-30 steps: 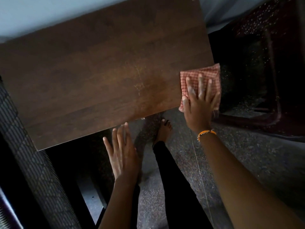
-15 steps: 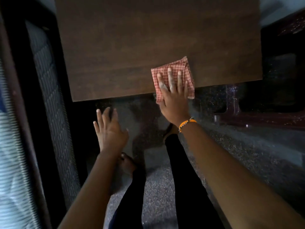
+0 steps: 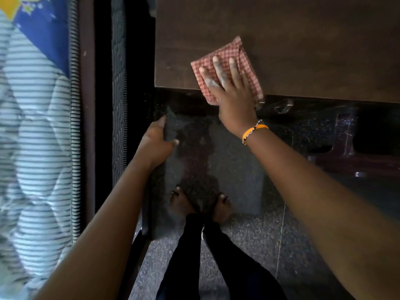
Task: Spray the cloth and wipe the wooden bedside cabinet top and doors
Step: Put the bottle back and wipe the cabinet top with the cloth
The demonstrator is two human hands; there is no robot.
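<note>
view from above, looking down at a dark wooden cabinet top (image 3: 292,40) that fills the upper right. the right hand (image 3: 229,87) lies flat, palm down, fingers (image 3: 216,66) spread apart, pressing a folded red-and-white checked cloth (image 3: 236,53) onto the top near its front edge and towards its left corner. the near part of the cloth hangs just past the edge. pale smears show on the fingers. an orange band (image 3: 255,132) and a thin beaded string circle the right wrist.

the left hand (image 3: 157,140) is lower and to the left, below the cabinet's front edge, holding nothing; its thumb sticks out to the right and its fingers are mostly hidden in shadow, so whether they touch the cabinet front cannot be told.

two bare feet (image 3: 199,204) with dark leggings above them stand on a speckled floor (image 3: 249,245) in front of the cabinet. at far left is a bed (image 3: 39,126) with grey striped bedding and a blue patch at the top. dark reddish furniture (image 3: 357,161) sits at right, near the floor.
</note>
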